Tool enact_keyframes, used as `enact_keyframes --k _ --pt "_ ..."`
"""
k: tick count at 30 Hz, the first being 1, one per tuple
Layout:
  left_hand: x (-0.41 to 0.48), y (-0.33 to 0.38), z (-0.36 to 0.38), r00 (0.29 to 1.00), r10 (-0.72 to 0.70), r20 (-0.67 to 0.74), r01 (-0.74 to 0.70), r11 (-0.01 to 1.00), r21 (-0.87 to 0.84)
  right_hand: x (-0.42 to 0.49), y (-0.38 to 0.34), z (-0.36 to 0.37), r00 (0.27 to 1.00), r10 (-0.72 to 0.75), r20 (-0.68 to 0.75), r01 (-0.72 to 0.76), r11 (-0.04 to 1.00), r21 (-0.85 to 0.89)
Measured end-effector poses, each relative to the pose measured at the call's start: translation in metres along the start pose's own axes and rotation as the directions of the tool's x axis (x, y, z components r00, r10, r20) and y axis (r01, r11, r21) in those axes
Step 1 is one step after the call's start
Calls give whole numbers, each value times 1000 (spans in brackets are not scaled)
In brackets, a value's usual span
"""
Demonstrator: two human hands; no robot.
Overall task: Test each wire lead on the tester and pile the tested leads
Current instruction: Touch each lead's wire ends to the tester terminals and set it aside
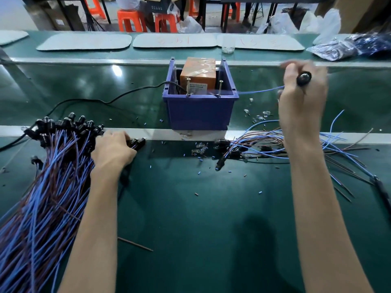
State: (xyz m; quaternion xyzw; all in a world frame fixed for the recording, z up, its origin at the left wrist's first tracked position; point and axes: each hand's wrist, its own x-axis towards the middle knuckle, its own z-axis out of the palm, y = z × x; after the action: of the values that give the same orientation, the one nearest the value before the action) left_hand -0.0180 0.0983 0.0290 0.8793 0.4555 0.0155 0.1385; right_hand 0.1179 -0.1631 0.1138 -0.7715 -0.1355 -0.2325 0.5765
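Note:
The tester is an orange box (198,74) inside a blue bin (200,112), with two upright screws at its front. My right hand (302,96) is raised to the right of the bin and grips a wire lead by its black cap (304,78); the lead's blue wire (260,91) stretches left toward the bin's rim. My left hand (113,148) rests on the bench beside the big pile of leads (48,176) and holds black-capped lead ends (137,143). A loose heap of leads (264,148) lies under my right arm.
A black power cable (101,101) runs left from the bin. Small wire clippings and clear caps (257,117) are scattered around. A metal rail (165,133) crosses the green bench. White mats, a small cup and bagged parts (355,47) sit at the back; orange stools stand beyond.

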Motion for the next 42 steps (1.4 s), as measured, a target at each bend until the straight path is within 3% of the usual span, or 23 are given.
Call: enact_keyframes --k 3,6,11,12,14,17,20,23,24,26,27,28,30,32,34,35,36,37,39,41,42 --pt "0 -2 3 1000 9 0 -9 1000 -29 -10 -15 4 900 -363 -241 326 928 -180" --pt "0 -5 3 999 7 -44 -10 997 -71 -17 -15 9 879 -443 -178 374 871 -319" --pt "2 -9 0 994 23 -107 -39 987 -156 -12 20 20 950 -204 236 300 806 -509" --pt "3 -9 -1 990 35 -135 -56 986 -154 -12 31 22 930 -103 353 296 778 -554" --pt "4 -7 -4 978 65 -198 -96 984 -148 -17 52 28 820 151 552 288 724 -627" --pt "3 0 -9 955 109 -275 -160 972 -171 -26 72 33 625 423 656 310 637 -706" --pt "-6 14 -16 929 159 -336 -265 916 -301 -23 74 34 640 409 650 289 656 -697" --pt "-27 41 -28 866 254 -430 -435 806 -402 -16 63 32 717 243 654 222 809 -544" --pt "-36 52 -32 841 299 -451 -505 734 -454 -16 56 31 696 202 689 165 888 -428" --pt "-55 72 -34 788 418 -452 -616 546 -567 -23 39 30 561 180 808 -85 984 -160" --pt "-63 81 -32 764 479 -431 -639 471 -609 -28 32 31 503 157 850 -225 973 -47" --pt "-71 89 -29 749 529 -399 -641 428 -637 -33 27 34 493 122 862 -351 934 69" --pt "-84 101 -21 744 554 -372 -634 412 -655 -41 19 41 595 83 799 -474 839 266" --pt "-91 108 -16 749 443 -493 -661 442 -607 -44 11 48 705 100 702 -476 800 365" --pt "-96 113 -17 736 302 -606 -666 483 -569 -43 6 50 768 129 628 -473 775 419" --pt "-98 115 -17 798 279 -534 -599 469 -649 -41 4 49 789 143 598 -470 767 436" --pt "-100 119 -18 888 301 -347 -452 436 -778 -39 2 47 802 156 576 -470 761 448" --pt "-102 122 -18 936 340 -94 -234 399 -887 -38 1 44 811 162 563 -467 759 454" --pt "-100 124 -17 873 360 328 256 233 -938 -34 -2 39 806 147 573 -444 791 421" --pt "-94 121 -16 788 350 506 576 -132 -806 -30 -4 34 777 131 616 -438 816 378" --pt "-91 119 -15 777 326 538 626 -312 -715 -29 -5 32 753 125 646 -464 797 387"
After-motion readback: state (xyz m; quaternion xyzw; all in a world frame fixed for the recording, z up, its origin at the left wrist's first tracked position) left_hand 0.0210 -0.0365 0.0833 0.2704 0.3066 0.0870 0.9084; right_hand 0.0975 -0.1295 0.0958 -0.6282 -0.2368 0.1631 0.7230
